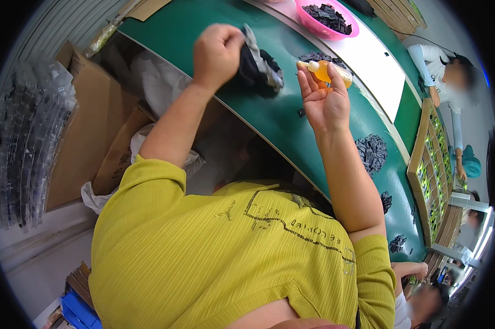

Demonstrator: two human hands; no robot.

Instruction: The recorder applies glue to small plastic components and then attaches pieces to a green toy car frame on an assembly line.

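Note:
My left hand [219, 57] is closed above the green table, its fingertips pinched at the edge of a black and grey cloth [266, 68]. The cloth hangs in folds just right of the fingers and is somewhat blurred. In my right hand [328, 104], palm turned up, lies a small clear squeeze bottle [327, 70] of yellow-orange liquid. Its white cap and narrow tip point left, toward the cloth. Just behind the bottle sits a pile of small dark pieces [321, 56], partly hidden by the fingers.
A pink bowl [357, 27] of black pieces stands at the far side. More dark piles [371, 153] lie right of my forearm on the green table [297, 142]. Divided trays [417, 164] line the right, where other people work. Cardboard boxes [88, 120] and stacked clear plastic trays [33, 131] stand left.

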